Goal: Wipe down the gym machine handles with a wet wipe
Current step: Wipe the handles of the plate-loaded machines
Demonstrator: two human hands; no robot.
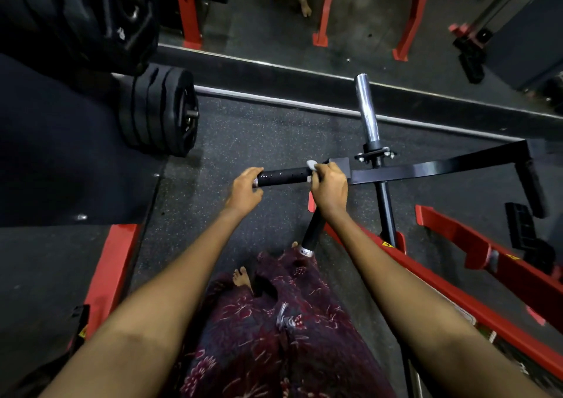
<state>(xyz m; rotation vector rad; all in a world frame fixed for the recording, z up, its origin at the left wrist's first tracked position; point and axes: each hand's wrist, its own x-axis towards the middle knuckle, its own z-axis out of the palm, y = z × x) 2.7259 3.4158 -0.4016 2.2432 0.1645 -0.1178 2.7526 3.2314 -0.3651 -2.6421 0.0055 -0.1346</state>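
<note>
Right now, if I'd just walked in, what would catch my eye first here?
Probably the two hands at centre on the black horizontal handle: the right hand wraps a white wipe round its inner end, the left hand grips its free end. Next, the shiny chrome post behind, and the black weight plates at left.

— What carries it all? I'm watching from the remote station.
— I see a dark speckled rubber floor point(243, 141). Black weight plates point(161, 109) stand far left; red frame rails point(487, 263) lie right, 1 red rail point(111, 272) near left.
</note>
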